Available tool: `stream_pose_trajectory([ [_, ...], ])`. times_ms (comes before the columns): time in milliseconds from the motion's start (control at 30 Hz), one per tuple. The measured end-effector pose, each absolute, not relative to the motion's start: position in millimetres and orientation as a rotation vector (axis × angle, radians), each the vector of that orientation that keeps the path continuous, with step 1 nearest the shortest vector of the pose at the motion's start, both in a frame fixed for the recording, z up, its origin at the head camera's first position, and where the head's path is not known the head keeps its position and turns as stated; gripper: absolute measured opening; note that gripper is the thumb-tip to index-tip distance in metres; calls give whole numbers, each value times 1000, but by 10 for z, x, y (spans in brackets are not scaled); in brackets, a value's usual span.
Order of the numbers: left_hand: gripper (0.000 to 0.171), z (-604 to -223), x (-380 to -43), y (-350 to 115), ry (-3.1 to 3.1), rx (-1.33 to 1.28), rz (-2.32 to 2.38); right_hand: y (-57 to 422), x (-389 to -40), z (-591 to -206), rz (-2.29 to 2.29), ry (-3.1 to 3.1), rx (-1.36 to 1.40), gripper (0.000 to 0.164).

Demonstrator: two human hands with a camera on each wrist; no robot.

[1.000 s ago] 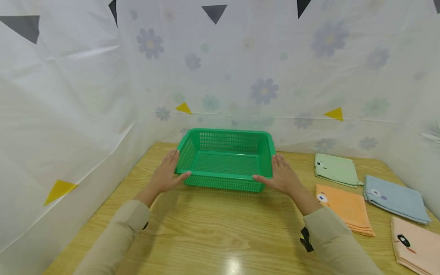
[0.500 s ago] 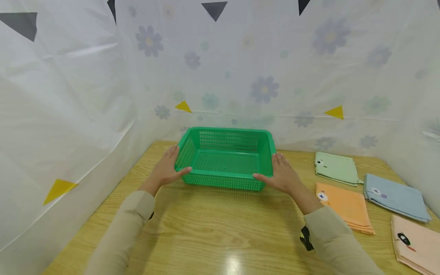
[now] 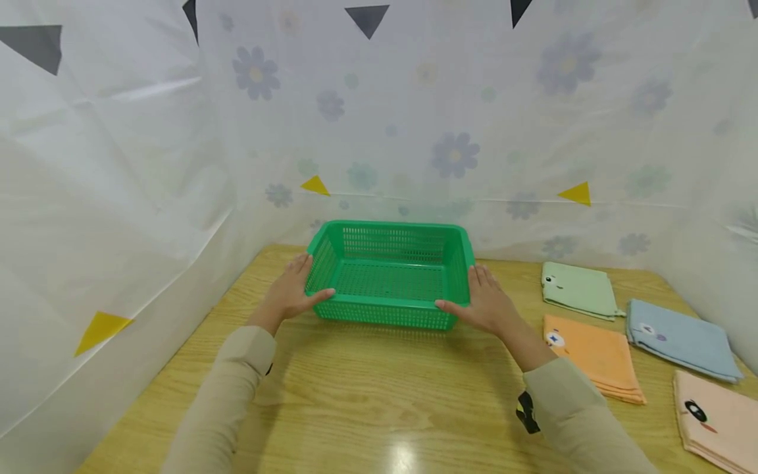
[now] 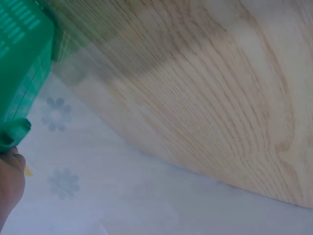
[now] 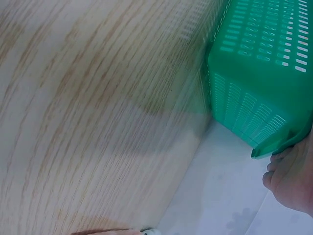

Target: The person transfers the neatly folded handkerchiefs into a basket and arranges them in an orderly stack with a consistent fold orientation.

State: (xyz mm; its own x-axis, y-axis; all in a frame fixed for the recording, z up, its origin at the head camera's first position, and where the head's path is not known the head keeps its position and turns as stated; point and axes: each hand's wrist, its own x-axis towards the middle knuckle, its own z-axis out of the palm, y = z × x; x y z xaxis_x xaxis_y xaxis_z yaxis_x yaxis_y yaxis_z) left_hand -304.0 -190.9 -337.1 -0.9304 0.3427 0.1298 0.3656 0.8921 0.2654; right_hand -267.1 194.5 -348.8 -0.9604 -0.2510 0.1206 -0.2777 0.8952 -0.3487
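Note:
A green plastic basket with slotted walls sits on the wooden table near the back, nothing inside it. My left hand grips its front left corner, thumb over the front rim and fingers along the left side. At the front right corner my right hand holds the rim the same way. The left wrist view catches part of the left hand against the basket's rim. In the right wrist view, fingertips of the right hand bend beneath the rim lip.
Several folded cloths with cartoon faces lie right of the basket: green, orange, blue and pink. A white flower-printed sheet hangs close behind the basket and along both sides of the table.
My left forearm has shifted right, and the left hand has slid slightly inward along the basket's corner. The basket, right hand and cloths stay practically where they were.

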Motion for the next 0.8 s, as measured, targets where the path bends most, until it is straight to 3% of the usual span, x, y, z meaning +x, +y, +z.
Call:
stream_pose_trajectory([
  [800,102,-3428,-3096,-1974,-2996,-513,-499,1935,-2682,-3484,542,-2982,417,106],
])
